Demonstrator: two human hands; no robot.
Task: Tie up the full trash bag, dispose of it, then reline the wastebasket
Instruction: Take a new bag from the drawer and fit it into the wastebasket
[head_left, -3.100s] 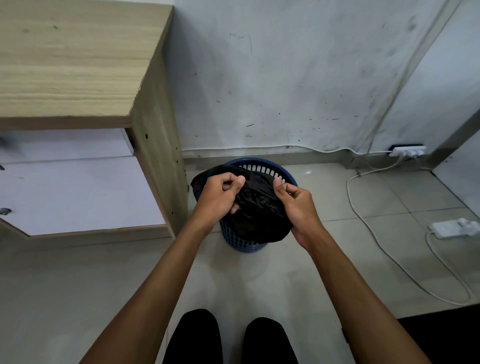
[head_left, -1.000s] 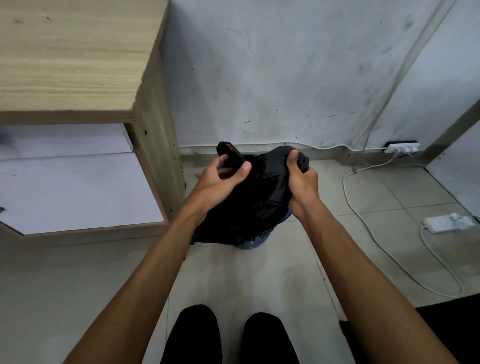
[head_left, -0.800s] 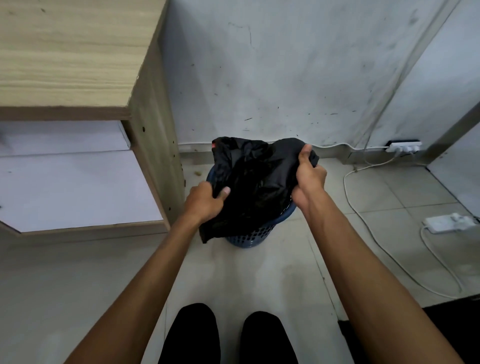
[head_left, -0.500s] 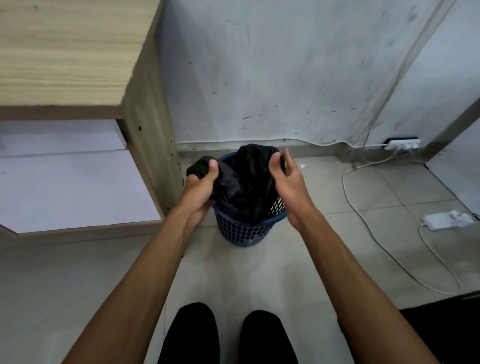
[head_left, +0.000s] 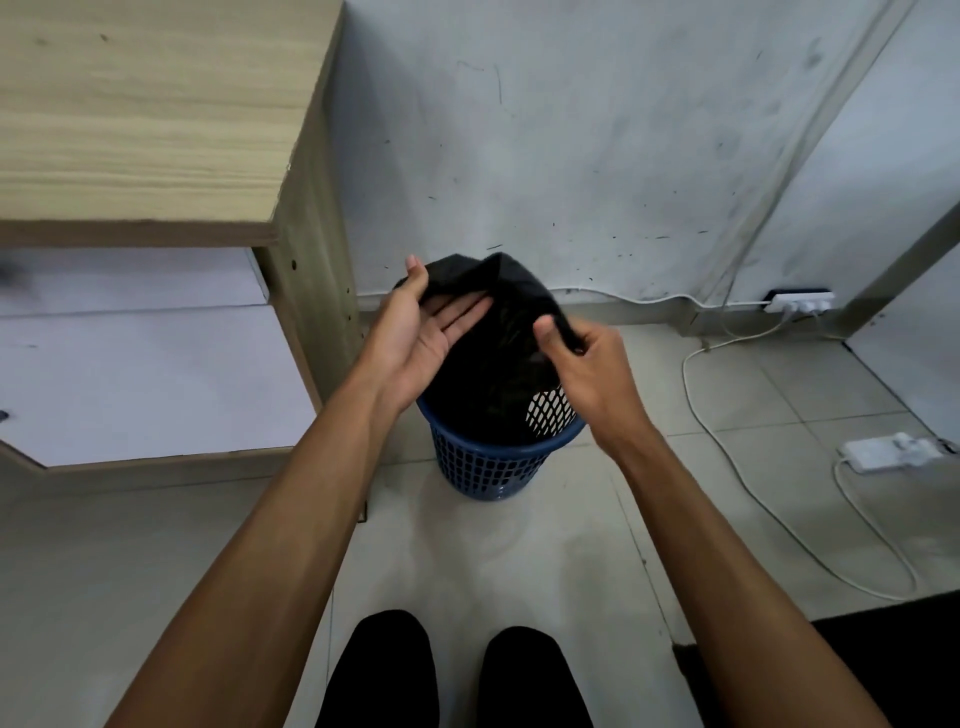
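Observation:
A blue mesh wastebasket (head_left: 493, 462) stands on the tiled floor by the wall. A black trash bag (head_left: 498, 353) hangs down into it, its upper edge lifted above the rim. My left hand (head_left: 415, 338) holds the bag's left edge between thumb and palm, fingers stretched out flat. My right hand (head_left: 587, 358) pinches the bag's right edge between thumb and fingers. The white-lit mesh of the basket's inner wall shows to the right of the bag.
A wooden desk (head_left: 156, 130) with a side panel stands close left of the basket. A white wall runs behind. White cables (head_left: 727, 447) and two power strips (head_left: 800, 301) (head_left: 888, 452) lie on the floor to the right. My feet (head_left: 452, 675) are below.
The bag was bunched and draped over the rim; since then both hands have lifted its edge and pulled it apart above the basket. My left fingers have straightened out.

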